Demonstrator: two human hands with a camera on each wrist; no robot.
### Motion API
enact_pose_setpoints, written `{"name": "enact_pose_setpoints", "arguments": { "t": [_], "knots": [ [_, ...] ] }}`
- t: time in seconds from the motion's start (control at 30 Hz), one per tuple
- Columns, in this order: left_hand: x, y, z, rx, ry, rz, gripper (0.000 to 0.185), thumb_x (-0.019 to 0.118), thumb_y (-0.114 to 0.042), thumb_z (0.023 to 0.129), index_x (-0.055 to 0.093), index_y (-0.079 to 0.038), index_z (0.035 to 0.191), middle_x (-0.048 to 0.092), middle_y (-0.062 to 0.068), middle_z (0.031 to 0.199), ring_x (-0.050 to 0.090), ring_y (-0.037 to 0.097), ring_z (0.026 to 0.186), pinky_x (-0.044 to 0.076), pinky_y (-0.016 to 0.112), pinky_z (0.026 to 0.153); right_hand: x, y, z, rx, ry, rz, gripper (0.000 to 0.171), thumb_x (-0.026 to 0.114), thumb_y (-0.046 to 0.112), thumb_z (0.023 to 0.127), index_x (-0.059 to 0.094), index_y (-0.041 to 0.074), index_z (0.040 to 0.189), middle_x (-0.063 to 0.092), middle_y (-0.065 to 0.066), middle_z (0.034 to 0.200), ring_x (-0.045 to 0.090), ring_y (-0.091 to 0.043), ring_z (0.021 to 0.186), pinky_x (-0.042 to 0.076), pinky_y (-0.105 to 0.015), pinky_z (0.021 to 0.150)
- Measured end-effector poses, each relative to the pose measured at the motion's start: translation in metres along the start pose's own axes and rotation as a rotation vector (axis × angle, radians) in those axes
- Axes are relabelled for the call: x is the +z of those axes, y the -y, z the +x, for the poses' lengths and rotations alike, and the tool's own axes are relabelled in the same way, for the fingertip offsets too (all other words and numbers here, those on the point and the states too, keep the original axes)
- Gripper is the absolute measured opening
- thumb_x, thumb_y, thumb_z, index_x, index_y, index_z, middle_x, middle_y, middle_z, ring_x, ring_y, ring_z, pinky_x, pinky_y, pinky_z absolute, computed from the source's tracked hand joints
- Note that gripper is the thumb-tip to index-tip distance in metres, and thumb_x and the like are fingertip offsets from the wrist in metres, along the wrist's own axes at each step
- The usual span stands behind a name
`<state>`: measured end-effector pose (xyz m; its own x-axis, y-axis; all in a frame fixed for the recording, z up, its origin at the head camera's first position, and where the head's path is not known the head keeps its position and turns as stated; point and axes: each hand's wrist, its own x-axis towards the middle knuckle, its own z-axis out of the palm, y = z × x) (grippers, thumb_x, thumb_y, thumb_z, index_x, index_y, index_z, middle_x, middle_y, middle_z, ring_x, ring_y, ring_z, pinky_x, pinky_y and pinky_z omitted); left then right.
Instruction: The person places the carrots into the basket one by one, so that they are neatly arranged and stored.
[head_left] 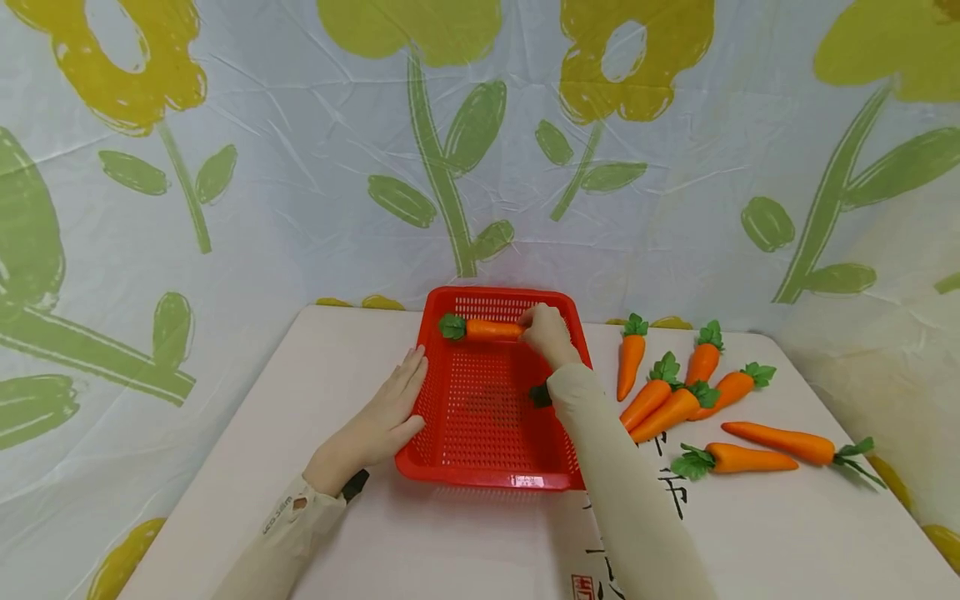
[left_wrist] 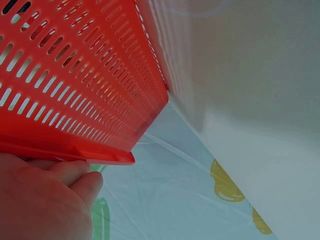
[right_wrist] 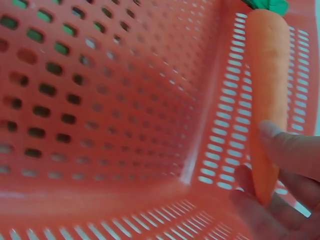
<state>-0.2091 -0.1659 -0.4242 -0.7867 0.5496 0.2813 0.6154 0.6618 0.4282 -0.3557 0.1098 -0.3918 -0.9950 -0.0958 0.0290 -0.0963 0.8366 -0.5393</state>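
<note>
1. Our right hand (head_left: 545,332) pinches the tapered tip of a smooth orange carrot with green leaves (head_left: 491,331), held inside the red perforated plastic basket (head_left: 465,478) near its far wall.
2. Our left hand (head_left: 386,408) lays extended fingers against the left rim.
3. We judge the basket barely filled: another dark green leafy top (head_left: 540,395) shows inside; seven similar carrots (head_left: 671,412) lie outside, rightward.
4. Far and right walls crowd our right hand; the middle offers room.

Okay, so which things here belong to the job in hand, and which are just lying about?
In the job:
right hand
held carrot
left hand
basket
loose carrots, likely

Just surroundings:
table
flowered cloth
</note>
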Motion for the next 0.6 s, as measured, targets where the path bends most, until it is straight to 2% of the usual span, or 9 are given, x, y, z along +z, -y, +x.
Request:
{"name": "enact_pose_setpoints", "arguments": {
  "t": [0.1, 0.3, 0.6],
  "knots": [
    [0.0, 0.001, -0.001, 0.0, -0.006, 0.001, 0.074, 0.046, -0.009, 0.084, 0.01, 0.008, 0.147, 0.001, 0.019, 0.156, 0.001, 0.034, 0.143, 0.012, 0.051, 0.112, 0.007, -0.001, 0.003, -0.011, -0.004, 0.027, 0.028, 0.066, 0.004, 0.081, 0.07, 0.002, 0.109, 0.065, -0.015, 0.11, 0.059, -0.029, 0.097, 0.05, -0.039, 0.086],
    [0.001, 0.001, 0.001, -0.007, -0.004, 0.001, 0.075, 0.046, -0.01, 0.084, 0.01, 0.008, 0.147, 0.0, 0.018, 0.156, 0.0, 0.034, 0.143, 0.013, 0.052, 0.112, 0.015, -0.009, 0.009, -0.002, -0.027, 0.006, 0.027, 0.062, 0.001, 0.081, 0.07, 0.001, 0.107, 0.066, -0.016, 0.108, 0.06, -0.028, 0.092, 0.05, -0.039, 0.085],
    [-0.001, -0.002, 0.0, -0.014, 0.001, -0.014, 0.074, 0.046, -0.011, 0.084, 0.01, 0.008, 0.147, 0.0, 0.018, 0.156, 0.001, 0.034, 0.143, 0.012, 0.052, 0.112, 0.029, -0.021, 0.011, 0.008, 0.02, 0.037, 0.029, 0.062, 0.001, 0.081, 0.068, -0.001, 0.109, 0.065, -0.018, 0.109, 0.057, -0.029, 0.093, 0.049, -0.039, 0.087]
  ]
}}
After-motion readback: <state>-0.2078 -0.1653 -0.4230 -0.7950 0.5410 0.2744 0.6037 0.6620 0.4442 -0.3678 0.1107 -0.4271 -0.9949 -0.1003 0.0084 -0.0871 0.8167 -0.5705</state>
